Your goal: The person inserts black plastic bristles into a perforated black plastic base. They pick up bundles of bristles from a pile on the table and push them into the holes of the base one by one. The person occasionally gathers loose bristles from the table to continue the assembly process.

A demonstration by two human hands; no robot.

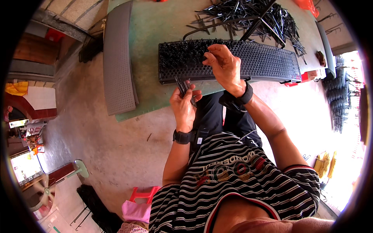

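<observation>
A long black panel (268,62) full of round holes lies along the near edge of the green table. Dark bristly tufts (180,54) stand up from its left part and far edge. My left hand (183,105) is closed around a bundle of thin black strips (182,85), just in front of the panel's near left edge. Over the panel, where tufts meet bare holes, my right hand (225,68) pinches thumb and fingers together. A small dark bit shows at those fingertips, too small to name against the black tufts.
Loose black strips (248,15) are heaped at the table's far side, beside a black metal frame (258,19). Grey perforated sheets (118,58) lie on the table (149,29) at left. A red stool (143,193) with pink cloth stands behind on the floor.
</observation>
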